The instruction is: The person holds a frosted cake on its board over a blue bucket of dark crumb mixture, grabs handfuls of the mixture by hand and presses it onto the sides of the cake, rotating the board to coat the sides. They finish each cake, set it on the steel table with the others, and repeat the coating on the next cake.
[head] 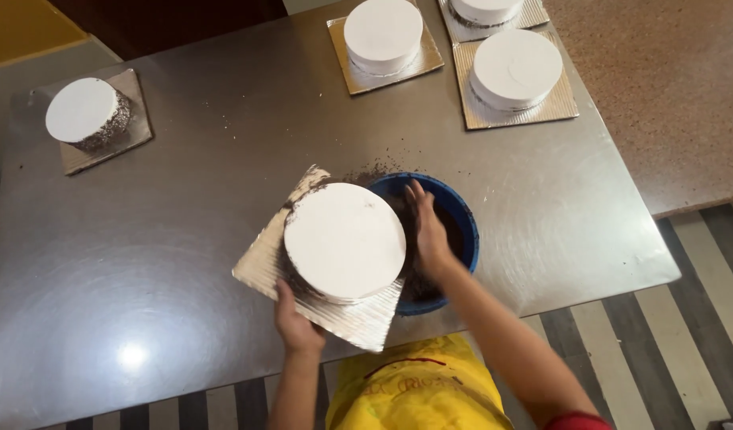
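Left hand (297,325) gripped tilted cake board (334,314) at table's near edge (183,382)—right hand (428,231), fingers spread, holding nothing visible, pressed crumbs from blue bowl (462,215); white cake (344,239) risked sliding off.

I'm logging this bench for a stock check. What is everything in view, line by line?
held cake: 1, white top, dark crumbs on side, tilted over the bowl
held board: 1, silver square, under that cake
bowl: 1, blue, dark crumbs inside, table's near edge
crumb-coated cake: 1, white top, far left on a silver board
plain cakes: 3, white, far right on silver boards
table: 1, steel grey
apron: 1, yellow
left hand: grips the held board's near edge
right hand: in the bowl, against the cake's side
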